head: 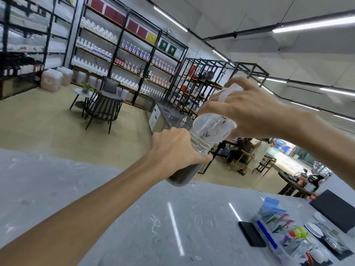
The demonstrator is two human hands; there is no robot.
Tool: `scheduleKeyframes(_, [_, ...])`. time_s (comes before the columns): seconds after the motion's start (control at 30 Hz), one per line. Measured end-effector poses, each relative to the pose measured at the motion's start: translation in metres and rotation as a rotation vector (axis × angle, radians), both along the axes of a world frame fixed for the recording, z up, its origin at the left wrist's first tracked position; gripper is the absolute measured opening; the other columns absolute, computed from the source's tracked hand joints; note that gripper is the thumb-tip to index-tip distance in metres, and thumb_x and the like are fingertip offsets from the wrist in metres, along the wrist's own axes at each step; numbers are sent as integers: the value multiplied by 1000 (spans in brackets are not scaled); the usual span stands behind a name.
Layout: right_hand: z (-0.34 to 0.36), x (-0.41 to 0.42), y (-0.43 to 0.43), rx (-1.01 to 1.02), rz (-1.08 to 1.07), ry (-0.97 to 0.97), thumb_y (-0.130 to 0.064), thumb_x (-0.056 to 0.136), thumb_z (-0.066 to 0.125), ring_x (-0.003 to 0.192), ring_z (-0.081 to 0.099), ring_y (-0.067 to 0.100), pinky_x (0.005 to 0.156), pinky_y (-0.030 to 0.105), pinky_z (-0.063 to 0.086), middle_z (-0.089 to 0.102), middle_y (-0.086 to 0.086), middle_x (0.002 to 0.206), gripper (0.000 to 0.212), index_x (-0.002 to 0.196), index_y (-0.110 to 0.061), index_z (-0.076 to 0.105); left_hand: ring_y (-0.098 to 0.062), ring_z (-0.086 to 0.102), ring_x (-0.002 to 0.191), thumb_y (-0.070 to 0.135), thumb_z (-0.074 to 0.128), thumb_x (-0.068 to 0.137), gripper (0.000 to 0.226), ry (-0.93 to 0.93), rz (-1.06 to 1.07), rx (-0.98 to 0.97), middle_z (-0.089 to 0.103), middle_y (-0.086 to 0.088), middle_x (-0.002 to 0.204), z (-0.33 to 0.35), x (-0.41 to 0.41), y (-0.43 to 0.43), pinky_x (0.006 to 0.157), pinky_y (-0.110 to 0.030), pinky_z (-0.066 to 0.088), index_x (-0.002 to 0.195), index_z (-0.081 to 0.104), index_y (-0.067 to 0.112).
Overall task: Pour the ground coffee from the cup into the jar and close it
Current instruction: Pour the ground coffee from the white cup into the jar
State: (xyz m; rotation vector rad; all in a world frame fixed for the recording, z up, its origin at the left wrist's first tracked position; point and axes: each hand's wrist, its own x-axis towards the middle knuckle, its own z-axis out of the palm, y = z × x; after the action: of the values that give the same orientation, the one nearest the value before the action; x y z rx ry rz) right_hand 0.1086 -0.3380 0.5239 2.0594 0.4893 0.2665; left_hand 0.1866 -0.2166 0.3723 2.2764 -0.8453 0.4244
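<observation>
Clear plastic cup [213,129] is tipped mouth-down onto the jar [194,150] mouth, its long axis slanting up toward my right hand [247,114], whose fingers wrap its base. My left hand [176,148] fingers are curled tight around the jar's upper body, dark ground coffee [182,174] pooled below them, jar tilted and apparently just above the grey marble counter [153,217]. I judge the cup nearly empty; no lid that I can identify, shop shelving [124,50] fills the room behind.
</observation>
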Motion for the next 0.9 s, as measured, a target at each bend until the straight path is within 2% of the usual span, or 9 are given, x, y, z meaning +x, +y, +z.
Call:
scheduleKeyframes(0.23, [-2, 6, -2, -48, 42, -3, -49, 66, 84, 112, 67, 15, 117, 42, 4, 71, -10, 120, 90, 138, -39, 33, -22, 52, 66, 85, 62, 62, 67, 26, -5, 17, 47, 6, 66, 1, 3, 1, 51, -30, 26, 68, 41, 22])
scheduleKeyframes(0.4, [-3, 8, -2, -52, 41, -14, -49, 69, 82, 113, 66, 16, 117, 42, 3, 70, -10, 120, 88, 139, -39, 31, -16, 47, 60, 87, 60, 62, 68, 29, 3, 33, 47, 6, 67, 2, 6, 5, 50, -30, 24, 68, 41, 22])
scheduleKeyframes(0.5, [-3, 9, 0, -48, 31, -33, -49, 68, 84, 114, 66, 15, 119, 47, 8, 70, -11, 121, 91, 141, -40, 29, -20, 51, 64, 88, 59, 62, 69, 20, 8, 44, 48, 5, 67, 3, 7, 6, 51, -30, 25, 68, 42, 22])
scheduleKeyframes(0.7, [-6, 12, 1, -24, 60, -36, -42, 63, 88, 115, 66, 19, 119, 49, 9, 70, -6, 123, 95, 140, -37, 32, -21, 56, 69, 87, 59, 63, 69, 31, 16, 66, 54, 4, 70, 0, 9, 7, 51, -29, 25, 70, 47, 20])
scheduleKeyframes(0.9, [-12, 15, 2, -28, 71, -37, -38, 63, 90, 112, 67, 18, 119, 50, 10, 71, -6, 119, 94, 138, -38, 33, -23, 60, 74, 88, 59, 61, 74, 74, 11, 79, 59, 1, 77, -1, 11, 9, 58, -30, 37, 80, 55, 17])
